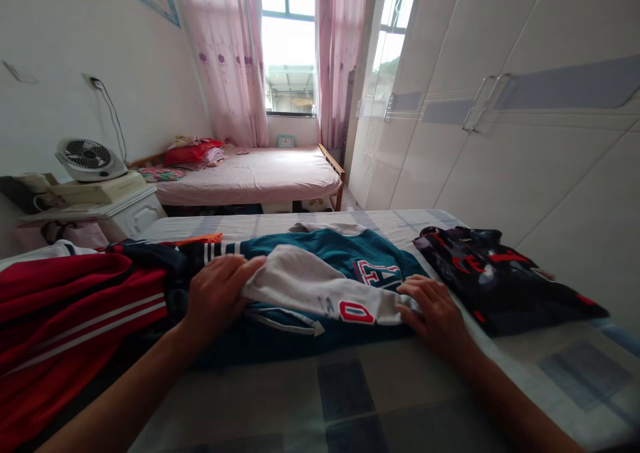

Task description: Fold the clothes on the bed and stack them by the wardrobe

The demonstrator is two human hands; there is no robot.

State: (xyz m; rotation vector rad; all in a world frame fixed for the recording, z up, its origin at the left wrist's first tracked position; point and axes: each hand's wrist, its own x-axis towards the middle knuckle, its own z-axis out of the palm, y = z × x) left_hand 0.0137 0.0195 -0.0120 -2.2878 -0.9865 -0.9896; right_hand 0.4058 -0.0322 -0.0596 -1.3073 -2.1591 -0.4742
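A teal varsity jacket (320,246) with a white-and-red letter patch lies on the bed in front of me. Its pale grey sleeve (305,283), marked with a red patch, is laid across the body. My left hand (220,289) grips the sleeve near its shoulder end, fingers closed on the cloth. At the other end my right hand (430,306) pinches the sleeve near the cuff. Part of the jacket's front is hidden under the sleeve.
Red and dark clothes with white stripes (100,306) are heaped at left. A folded black garment with red print (495,273) lies at right on the checked bedsheet (345,386). Beyond stand a pink bed (260,173), a fan (90,156) and a white wardrobe (440,133).
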